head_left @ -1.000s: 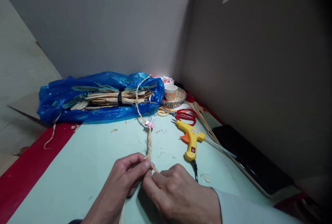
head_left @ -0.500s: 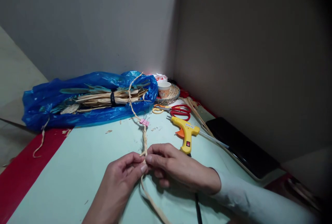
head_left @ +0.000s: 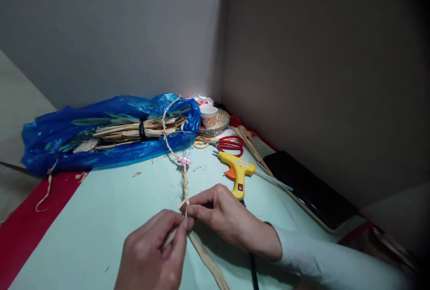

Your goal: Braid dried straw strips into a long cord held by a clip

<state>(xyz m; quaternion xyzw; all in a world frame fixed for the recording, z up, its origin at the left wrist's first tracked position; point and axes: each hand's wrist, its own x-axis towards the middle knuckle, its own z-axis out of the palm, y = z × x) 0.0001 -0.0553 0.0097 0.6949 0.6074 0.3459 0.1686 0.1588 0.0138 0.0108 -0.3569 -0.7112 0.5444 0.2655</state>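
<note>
Both hands pinch the pale plaited straw cord (head_left: 184, 182): right hand (head_left: 220, 214) fingers holding the braid end, left hand (head_left: 152, 249) gripping a loose strand; best kept taut against the pink binder clip (head_left: 183, 160).

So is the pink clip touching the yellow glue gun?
Apart. The head view shows the pink clip clamped on the straw braid, with bare table between it and the glue gun.

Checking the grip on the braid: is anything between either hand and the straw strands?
Nothing visible. Both the left hand and right hand pinch the straw braid directly; the pink clip sits farther up it.
</note>
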